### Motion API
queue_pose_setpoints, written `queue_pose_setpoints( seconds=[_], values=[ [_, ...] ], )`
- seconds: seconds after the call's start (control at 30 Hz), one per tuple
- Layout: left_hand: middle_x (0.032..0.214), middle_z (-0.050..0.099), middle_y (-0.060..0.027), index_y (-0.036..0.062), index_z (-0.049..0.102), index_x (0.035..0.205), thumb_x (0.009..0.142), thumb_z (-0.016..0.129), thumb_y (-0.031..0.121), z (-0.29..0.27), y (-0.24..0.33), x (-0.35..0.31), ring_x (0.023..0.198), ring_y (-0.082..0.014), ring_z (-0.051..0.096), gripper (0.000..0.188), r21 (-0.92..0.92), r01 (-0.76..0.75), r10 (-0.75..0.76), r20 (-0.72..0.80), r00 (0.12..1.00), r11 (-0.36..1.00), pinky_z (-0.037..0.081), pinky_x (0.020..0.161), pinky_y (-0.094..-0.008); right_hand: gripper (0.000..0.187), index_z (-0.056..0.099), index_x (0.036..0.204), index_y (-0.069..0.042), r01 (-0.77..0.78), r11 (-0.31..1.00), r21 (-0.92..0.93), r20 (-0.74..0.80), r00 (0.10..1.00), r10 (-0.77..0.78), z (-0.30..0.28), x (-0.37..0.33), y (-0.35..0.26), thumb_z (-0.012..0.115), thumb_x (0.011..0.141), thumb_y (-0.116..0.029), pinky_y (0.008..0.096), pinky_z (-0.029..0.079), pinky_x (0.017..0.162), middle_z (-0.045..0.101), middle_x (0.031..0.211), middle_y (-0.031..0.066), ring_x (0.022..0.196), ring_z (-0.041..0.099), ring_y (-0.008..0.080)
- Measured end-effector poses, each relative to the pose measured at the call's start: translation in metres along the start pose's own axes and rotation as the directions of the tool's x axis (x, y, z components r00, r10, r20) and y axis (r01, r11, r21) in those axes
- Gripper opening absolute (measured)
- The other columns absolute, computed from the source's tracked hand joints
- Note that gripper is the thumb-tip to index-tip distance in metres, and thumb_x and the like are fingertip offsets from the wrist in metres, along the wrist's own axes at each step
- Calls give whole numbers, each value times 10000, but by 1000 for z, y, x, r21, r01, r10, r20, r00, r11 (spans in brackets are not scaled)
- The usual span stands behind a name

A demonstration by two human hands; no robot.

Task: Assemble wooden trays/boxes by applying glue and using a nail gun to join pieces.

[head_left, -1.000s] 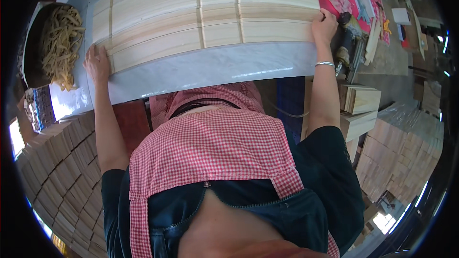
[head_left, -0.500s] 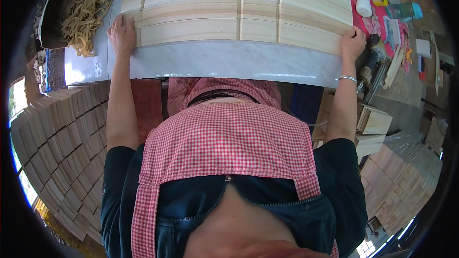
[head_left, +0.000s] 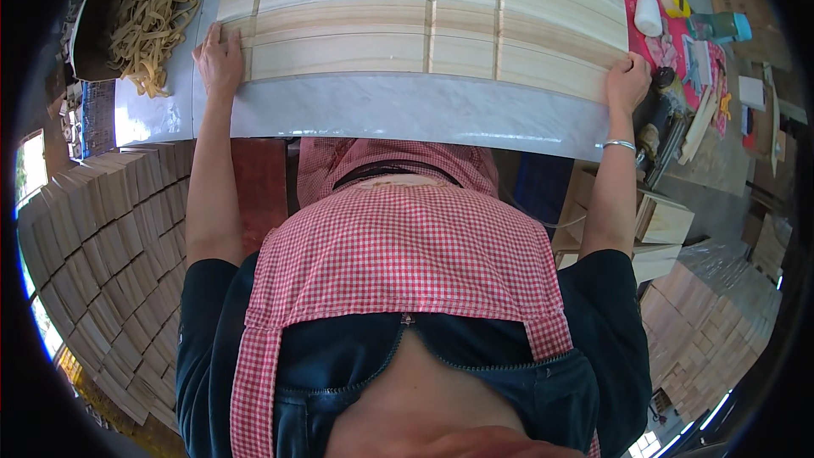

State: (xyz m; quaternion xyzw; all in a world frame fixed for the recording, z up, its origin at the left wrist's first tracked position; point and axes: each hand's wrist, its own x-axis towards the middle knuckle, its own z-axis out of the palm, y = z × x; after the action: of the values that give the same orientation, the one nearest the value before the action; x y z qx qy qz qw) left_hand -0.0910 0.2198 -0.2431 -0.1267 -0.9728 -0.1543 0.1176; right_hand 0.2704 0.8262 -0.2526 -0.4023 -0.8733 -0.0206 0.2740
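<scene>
Several long pale wooden boards (head_left: 339,53) lie side by side on the grey marbled table (head_left: 356,106). Narrow grooves cross them at matching places, lining up from board to board. At the left end of the nearest boards, my left hand (head_left: 221,64) has its fingers bent over the edge. My right hand (head_left: 627,85), with a bangle at the wrist, grips the opposite end with curled fingers. Both hold the near boards between them; the fingertips of the right are partly hidden.
A dark container (head_left: 95,42) of tan elastic bands (head_left: 157,25) stands at the left. To the right are a white bottle (head_left: 648,15), a yellow-labelled tub (head_left: 675,2), a teal bottle (head_left: 716,27) and a power tool (head_left: 657,123). Stacked wood (head_left: 110,263) rises beside me.
My right hand has shifted slightly toward me at the board ends. The boards sit a little farther right in view; the left hand keeps its place.
</scene>
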Motion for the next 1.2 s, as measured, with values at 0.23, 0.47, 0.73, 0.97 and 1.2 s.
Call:
queue_pose_setpoints(
  seconds=[0.23, 0.47, 0.73, 0.97, 1.2],
  values=[
    [1380, 585, -199, 7, 613, 1305, 947, 568, 320, 1, -2, 2, 1214, -392, 524, 478, 33, -30, 29, 19, 999, 999, 380, 1055, -392, 157, 623, 990, -77, 46, 998, -47, 46, 998, -43, -6, 3, -7, 533, 862, -91, 461, 507, 819, 648, 1010, 145, 886, 611, 385],
    [1365, 591, -203, 3, 613, 1298, 945, 562, 303, 4, -5, 3, 1205, -392, 528, 466, 39, -81, 82, -12, 997, 996, 378, 1040, -391, 141, 612, 977, -65, 52, 995, -82, 64, 997, -46, -9, 3, -11, 530, 864, -85, 461, 506, 815, 636, 1011, 148, 881, 607, 381],
    [1346, 577, -178, 38, 593, 1330, 950, 549, 294, 19, -14, 8, 1153, -392, 523, 460, 136, -103, 110, -44, 993, 985, 382, 1018, -435, 162, 626, 991, -86, 44, 989, -141, 101, 994, -30, -12, 4, -14, 514, 879, -122, 464, 498, 843, 657, 1021, 143, 929, 604, 388],
    [1354, 560, -173, 89, 594, 1341, 954, 542, 297, 23, -18, 9, 1139, -387, 515, 442, 153, -123, 130, -35, 991, 981, 382, 1017, -455, 167, 631, 999, -73, 26, 994, -109, 70, 997, -19, -9, 4, -14, 519, 889, -132, 462, 500, 850, 654, 1025, 151, 930, 606, 390],
    [1382, 556, -138, 106, 604, 1322, 954, 525, 340, -5, 7, 7, 1204, -369, 504, 443, 179, -37, 26, 67, 997, 983, 398, 1016, -453, 183, 635, 1020, -51, -9, 999, -49, 172, 985, 17, -15, 10, -2, 541, 883, -129, 460, 501, 871, 652, 1063, 171, 957, 610, 393]
  ],
)
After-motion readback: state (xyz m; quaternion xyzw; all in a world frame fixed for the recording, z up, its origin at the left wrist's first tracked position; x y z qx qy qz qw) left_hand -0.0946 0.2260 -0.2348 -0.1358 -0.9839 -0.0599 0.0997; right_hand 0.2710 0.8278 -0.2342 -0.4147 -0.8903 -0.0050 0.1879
